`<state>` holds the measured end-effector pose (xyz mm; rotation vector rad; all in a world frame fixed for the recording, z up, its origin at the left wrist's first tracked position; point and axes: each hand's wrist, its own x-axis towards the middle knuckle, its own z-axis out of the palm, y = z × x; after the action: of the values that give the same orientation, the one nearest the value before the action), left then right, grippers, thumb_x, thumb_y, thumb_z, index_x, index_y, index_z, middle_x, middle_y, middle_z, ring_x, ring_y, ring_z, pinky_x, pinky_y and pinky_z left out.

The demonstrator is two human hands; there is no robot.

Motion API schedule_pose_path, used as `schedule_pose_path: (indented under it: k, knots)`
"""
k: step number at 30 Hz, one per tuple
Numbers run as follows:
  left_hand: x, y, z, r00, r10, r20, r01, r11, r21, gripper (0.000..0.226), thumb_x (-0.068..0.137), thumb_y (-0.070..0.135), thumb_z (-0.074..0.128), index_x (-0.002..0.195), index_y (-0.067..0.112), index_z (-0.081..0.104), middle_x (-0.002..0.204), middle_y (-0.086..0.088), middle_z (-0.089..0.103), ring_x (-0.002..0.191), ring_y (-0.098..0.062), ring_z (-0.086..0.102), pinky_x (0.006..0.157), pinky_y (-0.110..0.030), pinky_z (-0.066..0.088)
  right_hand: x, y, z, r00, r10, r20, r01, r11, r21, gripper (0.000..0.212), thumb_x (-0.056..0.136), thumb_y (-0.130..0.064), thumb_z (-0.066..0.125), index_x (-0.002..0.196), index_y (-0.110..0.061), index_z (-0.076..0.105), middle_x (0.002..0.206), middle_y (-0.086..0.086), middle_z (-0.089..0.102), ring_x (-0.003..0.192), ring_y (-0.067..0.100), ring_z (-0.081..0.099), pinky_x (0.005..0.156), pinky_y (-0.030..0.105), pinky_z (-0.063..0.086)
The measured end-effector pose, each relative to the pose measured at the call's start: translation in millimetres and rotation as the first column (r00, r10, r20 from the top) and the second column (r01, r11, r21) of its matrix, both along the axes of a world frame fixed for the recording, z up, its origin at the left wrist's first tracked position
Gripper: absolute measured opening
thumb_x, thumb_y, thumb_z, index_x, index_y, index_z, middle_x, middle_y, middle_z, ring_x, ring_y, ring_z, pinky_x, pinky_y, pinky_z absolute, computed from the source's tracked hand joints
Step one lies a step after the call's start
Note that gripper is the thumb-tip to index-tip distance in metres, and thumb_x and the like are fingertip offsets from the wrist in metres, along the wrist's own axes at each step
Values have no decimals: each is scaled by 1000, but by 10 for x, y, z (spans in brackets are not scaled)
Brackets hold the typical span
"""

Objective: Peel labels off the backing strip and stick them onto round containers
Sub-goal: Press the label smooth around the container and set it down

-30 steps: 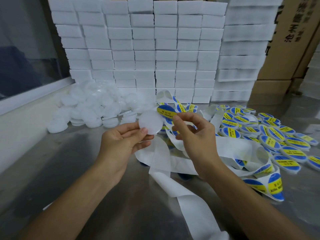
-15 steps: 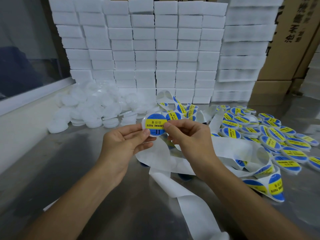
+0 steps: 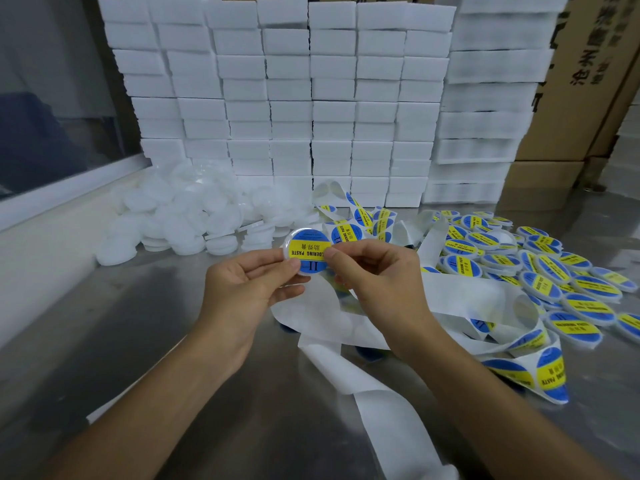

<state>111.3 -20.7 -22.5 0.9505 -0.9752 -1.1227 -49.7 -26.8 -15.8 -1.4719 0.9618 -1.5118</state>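
Observation:
A round white container (image 3: 306,251) is held up over the table, its face covered by a blue and yellow label reading "SOLDERING PASTE". My left hand (image 3: 246,283) grips its left and lower rim between thumb and fingers. My right hand (image 3: 375,271) pinches its right edge, thumb tip on the label. The white backing strip (image 3: 457,296) lies looped on the table under and right of my hands, with several blue and yellow labels on it, one at the near right end (image 3: 550,370).
A pile of bare white containers (image 3: 180,216) lies at the back left. Labelled containers (image 3: 540,271) spread over the right side. Stacked white foam blocks (image 3: 311,98) form a wall behind, with cardboard boxes (image 3: 588,81) to the right. The steel table (image 3: 121,323) runs toward me.
One second ago the container was bare and my right hand held a peeled label beside it. The label now covers the container's face, and my right thumb presses at its right edge.

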Motion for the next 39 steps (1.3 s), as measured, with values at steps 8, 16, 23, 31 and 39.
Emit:
schedule_pose_path:
  k: [8,16,23,31,39]
  knots:
    - [-20,19,-14,985,121,124,-114,991,-64,13,80,2,74,89,11,73,80,-8,77,73,-21,74,62,-21,58,16,6,-22,998,-16,-57,11,997,-81,20,83,-11,76,71,-27,76,68,0,74,59,11,66,60,22,55]
    - [-56,39,4,973,137,185,-121,988,-97,14,78,3,76,86,15,72,77,-4,77,68,-19,74,58,-19,55,4,-34,-56,994,-57,-98,51,997,-60,11,84,-12,75,76,-19,76,68,3,73,55,9,63,59,23,56]
    - [-91,57,-4,979,127,160,-107,986,-127,16,78,-3,74,82,13,72,74,-5,76,66,-19,73,57,-20,56,-17,-82,-90,986,-109,-123,108,994,-16,4,84,-14,75,81,-13,78,72,0,74,58,11,66,61,25,58]
    - [-133,75,-13,962,146,232,-104,978,-183,31,76,-2,77,64,26,73,68,-3,74,56,-18,71,54,-18,54,-43,-108,-123,968,-181,-175,181,983,-17,5,83,-17,76,81,-13,78,69,-2,74,57,16,69,58,24,57]
    - [-80,53,16,992,46,119,-28,988,-150,20,80,-6,70,78,13,75,76,-12,75,65,-17,71,56,-21,56,-39,-112,-128,953,-265,-147,260,964,-56,34,74,-34,83,100,-30,62,61,-2,68,51,10,60,57,27,53]
